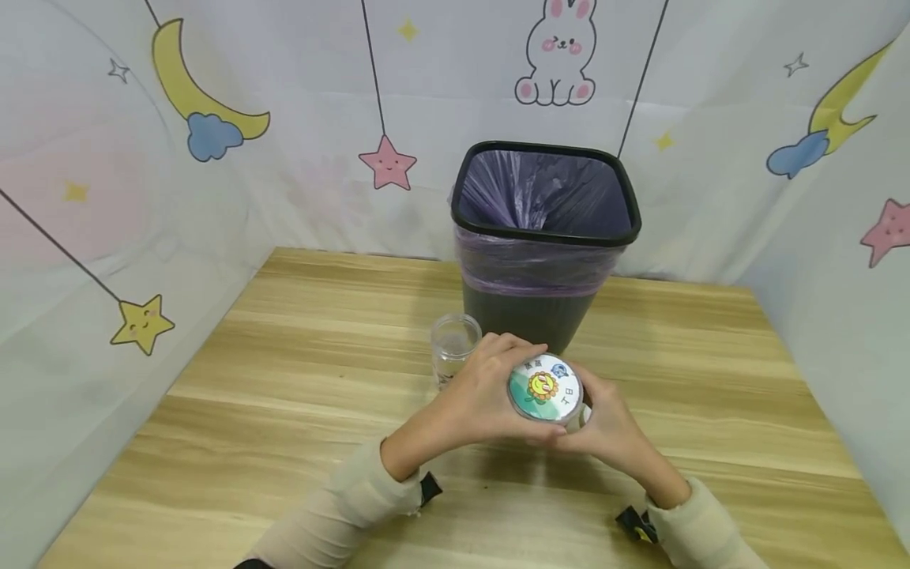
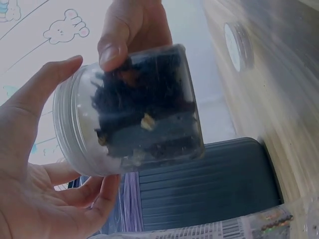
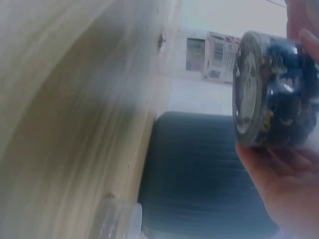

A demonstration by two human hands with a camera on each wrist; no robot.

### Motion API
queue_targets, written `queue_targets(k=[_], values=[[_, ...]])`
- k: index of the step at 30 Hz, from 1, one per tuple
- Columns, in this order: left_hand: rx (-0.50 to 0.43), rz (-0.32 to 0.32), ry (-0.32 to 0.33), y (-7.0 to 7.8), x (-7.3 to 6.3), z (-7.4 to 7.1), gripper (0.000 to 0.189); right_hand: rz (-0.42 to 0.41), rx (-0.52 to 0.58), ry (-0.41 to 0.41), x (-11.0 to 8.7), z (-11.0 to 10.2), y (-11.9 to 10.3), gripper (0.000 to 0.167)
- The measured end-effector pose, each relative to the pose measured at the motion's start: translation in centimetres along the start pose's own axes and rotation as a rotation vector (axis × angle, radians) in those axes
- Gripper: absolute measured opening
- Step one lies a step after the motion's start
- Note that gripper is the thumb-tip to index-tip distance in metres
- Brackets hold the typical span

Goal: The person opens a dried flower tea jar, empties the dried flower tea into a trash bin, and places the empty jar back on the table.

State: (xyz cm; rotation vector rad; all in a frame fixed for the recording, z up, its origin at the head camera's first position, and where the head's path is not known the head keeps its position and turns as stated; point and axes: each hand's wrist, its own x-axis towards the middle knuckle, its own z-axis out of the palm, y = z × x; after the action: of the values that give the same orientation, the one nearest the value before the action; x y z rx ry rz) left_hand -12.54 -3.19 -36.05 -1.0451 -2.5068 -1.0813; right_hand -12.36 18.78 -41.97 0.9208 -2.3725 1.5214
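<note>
Moons, stars and a rabbit are decorating the pale cloth walls (image 1: 469, 71) around a wood-grain table (image 1: 298, 356), where a dark bin (image 1: 522, 316) is standing at the back, a clear cup (image 1: 455, 336) near it. Above the table, the left hand (image 1: 479, 395) is gripping a lidded jar (image 1: 544, 387) near its lid, the right hand (image 1: 607, 419) gripping its lower part

Curtained booth (image 1: 768, 237), cartoon drapes (image 1: 313, 87) (moons (image 1: 174, 71), stars (image 1: 387, 164)), wood-grain tabletop (image 1: 284, 348)
</note>
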Motion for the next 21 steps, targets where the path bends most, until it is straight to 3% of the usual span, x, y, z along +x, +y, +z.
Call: queue_targets(k=[11,15,18,21], values=[[0.110,-0.007,0.078,0.2,-0.2,0.6,0.091,-0.027,-0.139,0.182,-0.7,1.8,-0.6,0.086],[0.155,-0.014,0.110,0.4,-0.1,0.7,0.091,-0.046,-0.178,0.203,-0.4,1.8,-0.8,0.083],[0.161,-0.012,0.063,0.5,0.0,0.3,0.094,-0.041,-0.169,0.161,-0.2,1.5,-0.9,0.082],[0.129,0.008,-0.046,0.5,0.1,-0.4,0.096,-0.007,-0.105,0.063,-0.2,0.9,-0.9,0.082]])
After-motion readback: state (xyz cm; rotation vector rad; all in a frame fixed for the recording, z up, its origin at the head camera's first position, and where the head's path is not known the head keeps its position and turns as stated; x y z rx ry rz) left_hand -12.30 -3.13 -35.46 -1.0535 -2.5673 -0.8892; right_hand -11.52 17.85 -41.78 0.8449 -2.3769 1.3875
